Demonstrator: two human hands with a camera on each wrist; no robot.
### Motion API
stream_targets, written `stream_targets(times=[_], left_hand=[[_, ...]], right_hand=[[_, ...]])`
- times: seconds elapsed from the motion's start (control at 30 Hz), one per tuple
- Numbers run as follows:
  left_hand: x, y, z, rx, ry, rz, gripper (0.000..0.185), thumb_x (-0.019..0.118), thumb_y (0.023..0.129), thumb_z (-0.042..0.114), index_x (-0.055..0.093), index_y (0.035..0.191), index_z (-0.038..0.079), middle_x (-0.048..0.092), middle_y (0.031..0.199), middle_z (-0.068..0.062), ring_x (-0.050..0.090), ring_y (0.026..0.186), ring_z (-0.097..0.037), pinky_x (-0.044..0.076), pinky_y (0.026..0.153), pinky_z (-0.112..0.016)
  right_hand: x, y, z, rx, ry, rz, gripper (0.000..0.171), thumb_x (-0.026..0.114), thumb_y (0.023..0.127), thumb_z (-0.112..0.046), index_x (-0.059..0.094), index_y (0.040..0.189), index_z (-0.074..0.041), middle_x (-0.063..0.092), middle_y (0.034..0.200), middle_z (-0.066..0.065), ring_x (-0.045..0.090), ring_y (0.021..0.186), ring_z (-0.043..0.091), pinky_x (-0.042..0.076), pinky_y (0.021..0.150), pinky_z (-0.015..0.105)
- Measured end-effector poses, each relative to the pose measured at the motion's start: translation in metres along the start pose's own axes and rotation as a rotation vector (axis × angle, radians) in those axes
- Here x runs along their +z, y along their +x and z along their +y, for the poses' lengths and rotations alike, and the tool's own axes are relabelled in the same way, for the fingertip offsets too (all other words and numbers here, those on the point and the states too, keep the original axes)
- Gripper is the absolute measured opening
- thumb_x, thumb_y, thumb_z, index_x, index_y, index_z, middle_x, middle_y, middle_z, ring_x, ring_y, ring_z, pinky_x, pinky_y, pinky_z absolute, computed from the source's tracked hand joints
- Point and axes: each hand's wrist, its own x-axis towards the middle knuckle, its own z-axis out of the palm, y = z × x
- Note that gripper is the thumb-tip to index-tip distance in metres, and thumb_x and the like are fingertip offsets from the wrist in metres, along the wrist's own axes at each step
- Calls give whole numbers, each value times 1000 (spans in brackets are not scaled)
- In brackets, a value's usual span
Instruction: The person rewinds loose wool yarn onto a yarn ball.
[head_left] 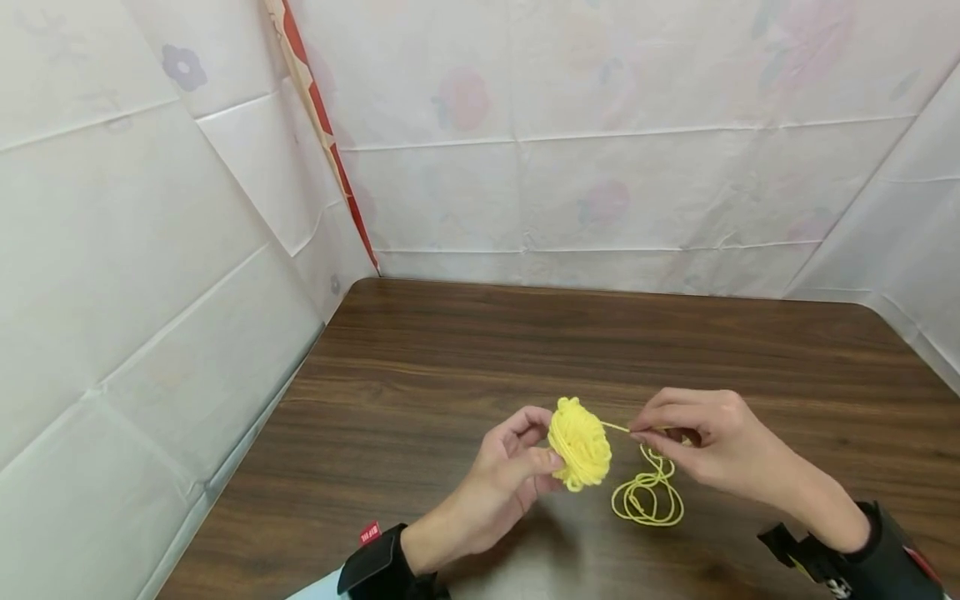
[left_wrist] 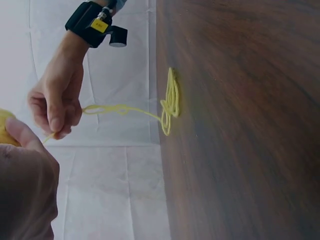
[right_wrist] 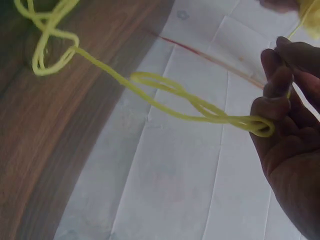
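A small yellow yarn ball (head_left: 579, 442) is held just above the dark wooden table (head_left: 450, 367) between the thumb and fingers of my left hand (head_left: 517, 467). A taut yarn strand (head_left: 617, 427) runs from the ball to my right hand (head_left: 678, 433), which pinches it between thumb and fingertips. Below that hand, loose yarn loops (head_left: 648, 498) lie on the table. In the left wrist view the right hand (left_wrist: 57, 102) pinches the strand (left_wrist: 120, 109) leading down to the loops (left_wrist: 171, 102). The right wrist view shows the strand (right_wrist: 200, 107) passing through the curled fingers (right_wrist: 280, 95).
White sheeting with faint flower prints (head_left: 600, 150) walls the table at the back, left and right. A red-edged seam (head_left: 330, 142) runs down the back left corner. Black wrist straps (head_left: 382, 558) sit on both forearms.
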Motion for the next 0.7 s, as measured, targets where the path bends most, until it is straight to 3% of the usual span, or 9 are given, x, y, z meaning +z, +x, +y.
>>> stream_targets(times=[0.23,0.47,0.7], left_hand=[[1,4,2,-2,-32,119,32,58,90,1,49,119,8,60,114,-3,66,98,-12,60,84,-24],[1,6,3,-6,-19,206,31,59,91,0,47,119,6,62,114,-4,68,97,-14,61,86,-26],[1,7,3,0,28,294,31,65,90,2,48,116,5,63,117,-8,70,101,-17,61,87,-28]], right_hand=[[15,0,-18,-3,27,-107,7,66,100,-23,73,101,-23,69,94,-15,54,74,-13,41,57,0],[22,5,-30,-64,-34,-107,15,61,102,-27,74,100,-21,68,94,-15,57,77,-10,47,65,4],[26,8,-37,-95,-19,-102,13,62,102,-23,74,99,-20,67,93,-14,55,73,-10,42,62,0]])
